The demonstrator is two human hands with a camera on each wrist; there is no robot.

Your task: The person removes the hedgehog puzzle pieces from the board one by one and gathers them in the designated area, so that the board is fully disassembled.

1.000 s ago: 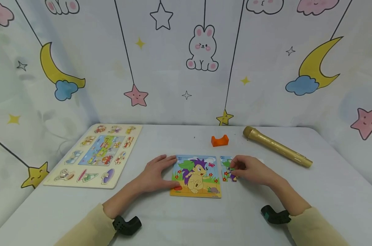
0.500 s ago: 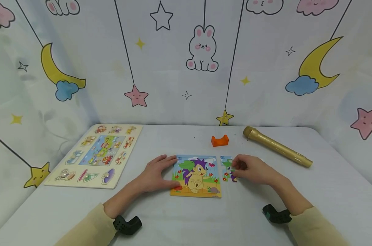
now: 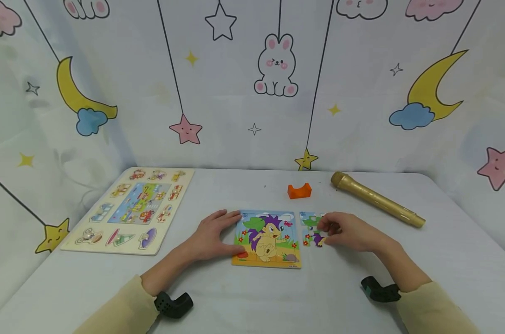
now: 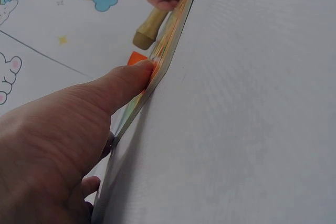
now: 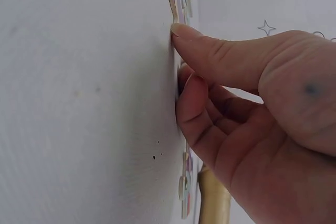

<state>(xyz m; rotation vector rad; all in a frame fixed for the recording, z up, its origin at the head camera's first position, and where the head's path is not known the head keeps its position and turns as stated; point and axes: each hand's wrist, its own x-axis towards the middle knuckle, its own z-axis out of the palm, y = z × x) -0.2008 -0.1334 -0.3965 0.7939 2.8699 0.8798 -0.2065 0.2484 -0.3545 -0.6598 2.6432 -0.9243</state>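
Observation:
A square hedgehog jigsaw puzzle (image 3: 269, 239) lies flat on the table in the head view. My left hand (image 3: 212, 236) rests along its left side, fingers at the upper corner and thumb near the lower one; in the left wrist view that thumb (image 4: 134, 80) presses on the board's face. Just right of the board lies a small group of puzzle pieces (image 3: 307, 228). My right hand (image 3: 346, 232), fingers curled, holds a puzzle piece (image 5: 173, 1) by the right side of this group. The thumb touches it; the hand hides part of the group.
A larger cream peg puzzle board (image 3: 137, 213) lies at the left. Behind the jigsaw sits an orange curved block (image 3: 299, 190). A gold microphone-shaped stick (image 3: 378, 199) lies at the back right. A patterned white curtain (image 3: 236, 93) hangs behind the table.
My right hand has shifted slightly to the right, so more of the puzzle pieces shows. My left hand and the hedgehog jigsaw have stayed in place.

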